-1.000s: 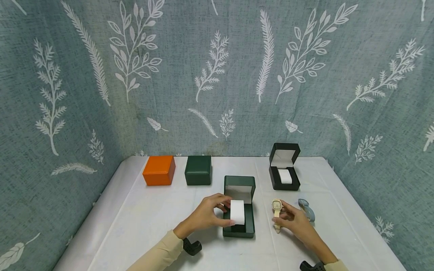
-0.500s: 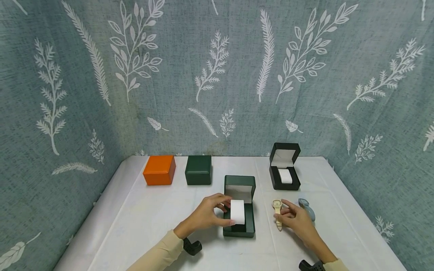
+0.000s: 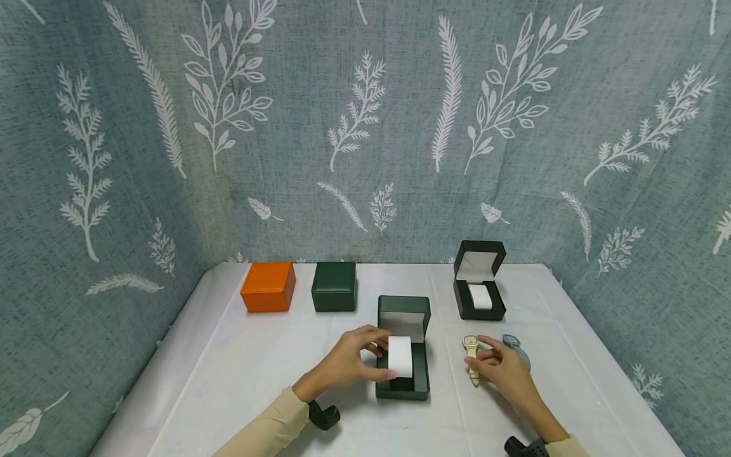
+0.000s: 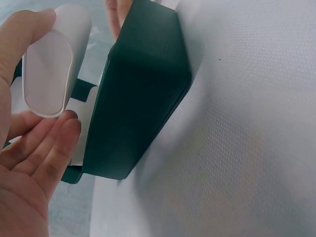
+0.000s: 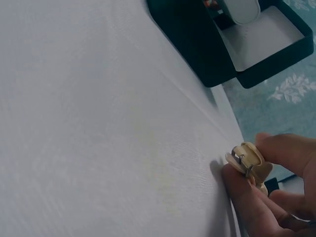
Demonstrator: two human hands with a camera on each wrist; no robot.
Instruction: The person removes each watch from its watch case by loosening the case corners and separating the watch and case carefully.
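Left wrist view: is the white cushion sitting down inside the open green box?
No, the left hand holds the white cushion up beyond the rim of the open green box.

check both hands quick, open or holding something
Left hand: closed, holding the white cushion above the open green box.
Right hand: closed, pinching the cream watch.

No readable text, labels, brands, numbers or signs anywhere.
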